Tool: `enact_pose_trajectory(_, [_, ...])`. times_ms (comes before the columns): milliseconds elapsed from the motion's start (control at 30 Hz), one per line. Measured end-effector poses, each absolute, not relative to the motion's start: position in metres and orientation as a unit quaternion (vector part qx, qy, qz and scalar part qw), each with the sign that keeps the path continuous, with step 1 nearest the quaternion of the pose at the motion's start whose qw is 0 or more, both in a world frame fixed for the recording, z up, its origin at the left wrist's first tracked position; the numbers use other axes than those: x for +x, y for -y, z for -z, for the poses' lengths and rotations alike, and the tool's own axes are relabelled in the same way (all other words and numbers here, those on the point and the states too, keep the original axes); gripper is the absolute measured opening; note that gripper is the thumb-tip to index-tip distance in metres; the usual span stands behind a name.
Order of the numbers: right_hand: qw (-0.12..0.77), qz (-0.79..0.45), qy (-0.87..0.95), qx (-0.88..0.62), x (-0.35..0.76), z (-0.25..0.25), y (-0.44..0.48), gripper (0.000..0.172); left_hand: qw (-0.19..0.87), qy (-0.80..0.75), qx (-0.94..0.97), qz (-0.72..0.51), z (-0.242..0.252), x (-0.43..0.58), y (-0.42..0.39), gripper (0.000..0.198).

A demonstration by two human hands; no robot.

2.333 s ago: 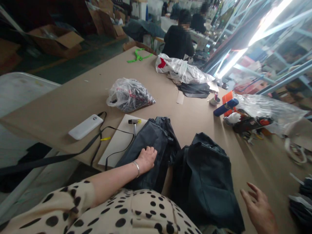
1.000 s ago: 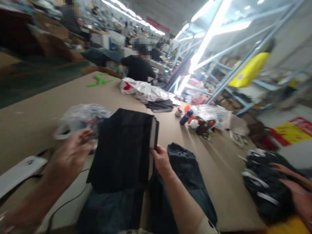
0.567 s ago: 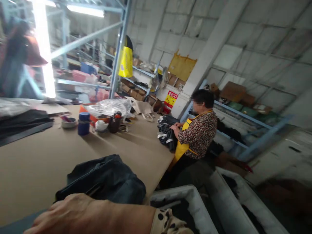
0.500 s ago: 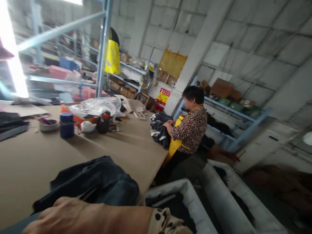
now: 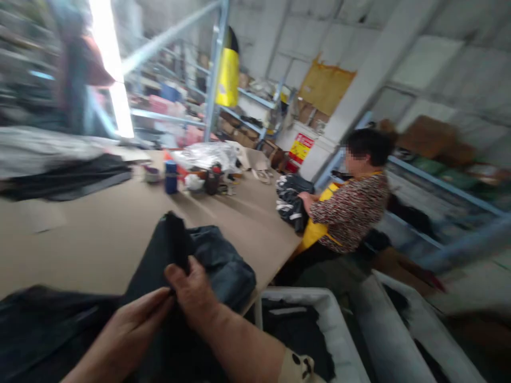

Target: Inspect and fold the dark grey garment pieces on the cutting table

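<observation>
A dark blue-grey garment [image 5: 149, 266] is partly lifted off the tan table in front of me, with a fold standing up. My right hand [image 5: 195, 290] grips this fold between thumb and fingers. Just to its left, my left hand [image 5: 133, 322] has its fingers pressed together on the same cloth, and the fingertips of both hands nearly meet. More dark cloth [image 5: 225, 258] lies bunched behind my right hand. Another dark stretch of cloth [image 5: 48, 324] spreads at the lower left; whether it is the same piece I cannot tell.
On the table [image 5: 91, 234] stand a blue flask [image 5: 171, 176], a dark jar [image 5: 213, 180] and clear plastic wrapping [image 5: 211, 157]. A co-worker [image 5: 351, 207] handles a dark bundle [image 5: 293, 199] at the far corner. White bins [image 5: 347, 340] with dark cloth stand at the right.
My view has swung left. My left hand has come into sight, and my right hand has gone from lying over the cloth to gripping a raised fold. The co-worker remains at the bundle.
</observation>
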State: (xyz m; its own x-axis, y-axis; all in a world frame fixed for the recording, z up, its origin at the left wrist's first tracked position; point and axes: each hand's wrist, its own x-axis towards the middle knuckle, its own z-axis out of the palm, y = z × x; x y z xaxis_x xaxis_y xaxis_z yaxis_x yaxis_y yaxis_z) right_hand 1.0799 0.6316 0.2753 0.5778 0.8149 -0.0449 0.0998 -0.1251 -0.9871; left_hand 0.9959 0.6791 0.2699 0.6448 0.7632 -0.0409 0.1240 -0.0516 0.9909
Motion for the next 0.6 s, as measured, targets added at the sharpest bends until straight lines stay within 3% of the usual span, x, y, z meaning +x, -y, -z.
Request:
enact_pose_trajectory(133, [0.587, -0.352, 0.354, -0.637, 1.072, -0.281, -0.649, 0.052, 0.656, -0.34, 0.6, -0.307, -0.273, 0.949, -0.683, 0.032])
enact_pose_trajectory(300, [0.445, -0.366, 0.557, -0.598, 1.058, -0.274, -0.667, 0.019, 0.759, -0.346, 0.387, -0.393, -0.251, 0.924, -0.702, 0.04])
enact_pose_trajectory(433, [0.386, -0.356, 0.597, -0.606, 1.063, -0.274, -0.681, 0.02, 0.806, -0.316, 0.286, -0.411, -0.249, 0.897, -0.7, 0.03])
enact_pose_trajectory(533, [0.395, -0.332, 0.577, -0.633, 1.086, -0.272, -0.702, 0.03, 0.88, -0.222, 0.323, -0.269, -0.267, 0.883, -0.679, 0.037])
enact_pose_trajectory(600, [0.415, -0.384, 0.512, -0.647, 1.099, -0.267, -0.714, 0.035, 0.919, -0.139, 0.333, -0.16, -0.281, 0.878, -0.666, 0.038])
